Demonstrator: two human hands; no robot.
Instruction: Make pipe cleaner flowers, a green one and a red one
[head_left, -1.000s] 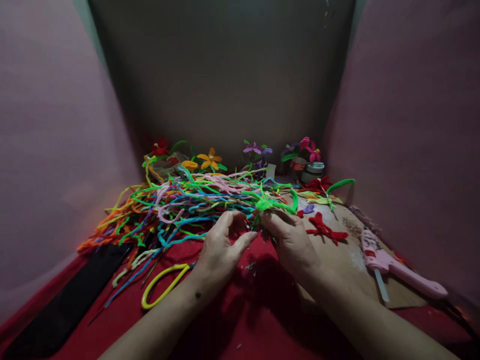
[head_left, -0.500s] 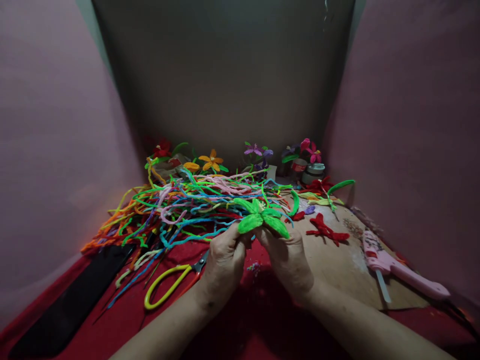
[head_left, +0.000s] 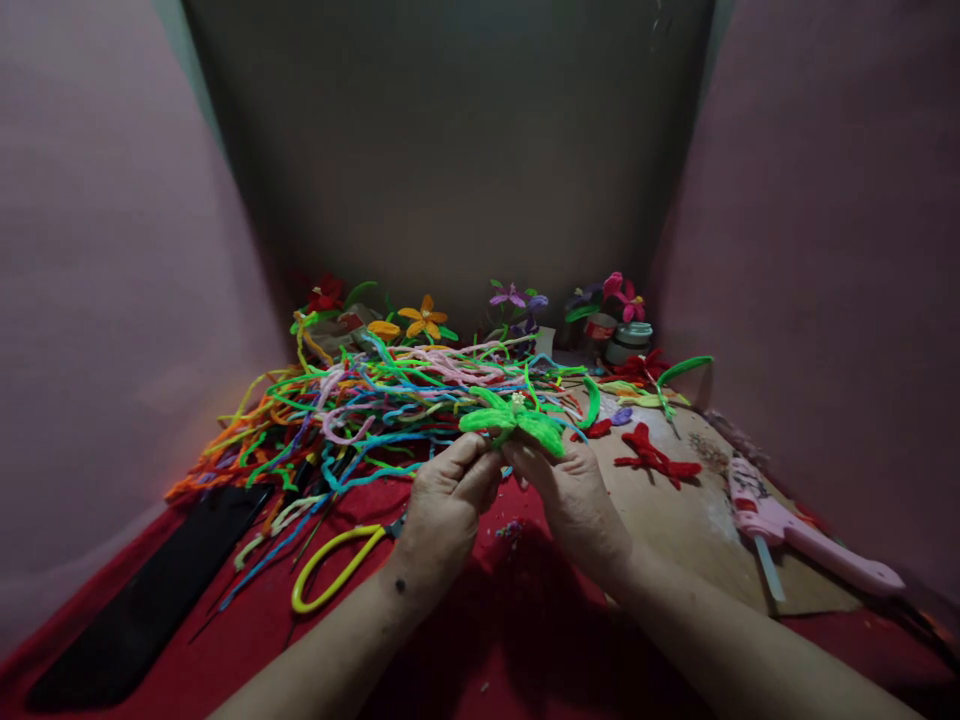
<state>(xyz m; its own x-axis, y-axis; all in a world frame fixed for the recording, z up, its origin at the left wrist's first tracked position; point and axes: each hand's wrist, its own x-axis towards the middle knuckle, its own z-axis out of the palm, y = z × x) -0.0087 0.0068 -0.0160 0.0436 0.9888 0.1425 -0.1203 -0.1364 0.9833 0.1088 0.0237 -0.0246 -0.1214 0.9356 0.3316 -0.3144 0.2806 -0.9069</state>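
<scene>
A bright green pipe-cleaner flower (head_left: 517,420) with a pale centre is held up between both hands above the red cloth. My left hand (head_left: 454,495) has its fingers closed under the left side of the flower. From the right, my right hand (head_left: 566,495) pinches beneath the petals, its fingertips close to those of the left. What they grip under the flower is mostly hidden by the petals. Yellow-handled scissors (head_left: 337,570) lie beside my left forearm, partly covered by it.
A tangled heap of coloured pipe cleaners (head_left: 405,390) spreads behind the hands. On the brown board (head_left: 675,540) lie red petals (head_left: 656,458) and a pink glue gun (head_left: 795,535). A long black object (head_left: 150,600) rests at left. Finished flowers (head_left: 424,320) and a jar (head_left: 630,342) line the back.
The green flower has tipped from facing me to a flatter, more side-on view, moving slightly left. Both hands have turned with it and still hold it.
</scene>
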